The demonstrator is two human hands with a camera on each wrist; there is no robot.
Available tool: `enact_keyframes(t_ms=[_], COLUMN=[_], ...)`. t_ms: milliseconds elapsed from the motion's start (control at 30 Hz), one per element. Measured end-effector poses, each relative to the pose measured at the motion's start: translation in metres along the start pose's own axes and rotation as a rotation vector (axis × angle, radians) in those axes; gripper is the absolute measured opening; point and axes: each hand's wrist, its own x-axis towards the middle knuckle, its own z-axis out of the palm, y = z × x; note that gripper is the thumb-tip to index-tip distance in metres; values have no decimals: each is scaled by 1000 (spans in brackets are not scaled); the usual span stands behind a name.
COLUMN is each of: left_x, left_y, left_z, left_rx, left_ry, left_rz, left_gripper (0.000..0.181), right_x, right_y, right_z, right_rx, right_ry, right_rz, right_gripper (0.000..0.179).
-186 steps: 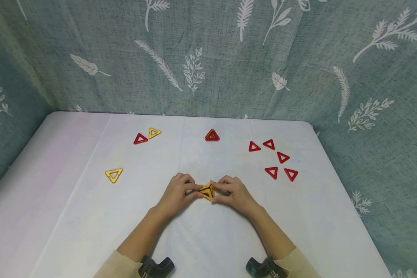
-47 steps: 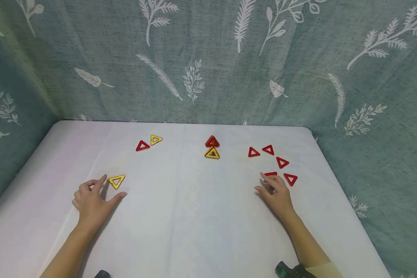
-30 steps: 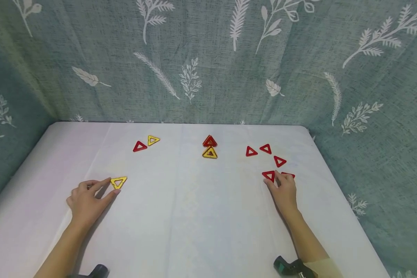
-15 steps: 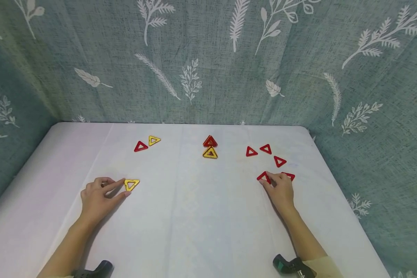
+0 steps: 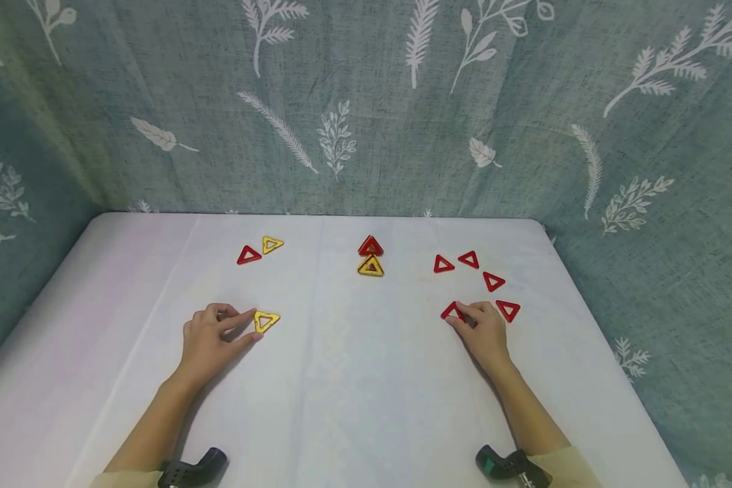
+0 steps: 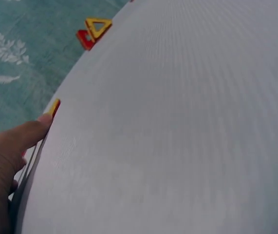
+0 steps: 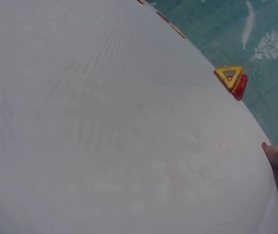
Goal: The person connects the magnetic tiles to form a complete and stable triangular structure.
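My left hand (image 5: 212, 342) pinches a yellow triangular frame tile (image 5: 265, 321) by its left side, thumb below and index finger above. In the left wrist view only a yellow and red edge of that tile (image 6: 55, 107) shows past the fingertip. On the other side, my right hand (image 5: 483, 333) pinches a red triangular frame tile (image 5: 453, 312) between thumb and index finger, its right part covered by the fingers. Both tiles are held close over the white table. Beyond them, at the back middle, a yellow pyramid (image 5: 371, 266) of joined triangles stands directly in front of a red pyramid (image 5: 371, 246).
One red triangle (image 5: 249, 255) and one yellow triangle (image 5: 272, 245) lie at the back left. Several red triangles lie on the right, one of them a red triangle (image 5: 508, 311) right beside my right hand. A leaf-patterned curtain (image 5: 366, 135) borders the white table (image 5: 341, 379).
The yellow pyramid, earlier between both hands, now stands before the red one. Both hands parted, each took a triangle, and both have since moved inward, the left farther.
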Motion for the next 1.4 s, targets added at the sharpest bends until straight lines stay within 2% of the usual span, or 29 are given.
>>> enact_keyframes(t_ms=[233,500,767,1100,1400], left_x=[6,13,20,27,33], left_y=[12,29,51,71,86], left_z=[11,27,42,51,61], left_rx=[-8,8,-11,-37,-66], left_ry=[-42,-107,-150,-176,-183], left_rz=[6,68,102,144,205], left_gripper=[48,45,44,43,34], right_x=[0,-1,0,0,-2], right_y=[-6,-18,-31,-40,-52], right_z=[8,20,33,42,47], right_rx=[15,11,36,61,40], right_ry=[-15,-53,-54,-70,-143], right_rz=[-58,-70,-132,-187,-276], right_gripper=[41,40,39,40,39])
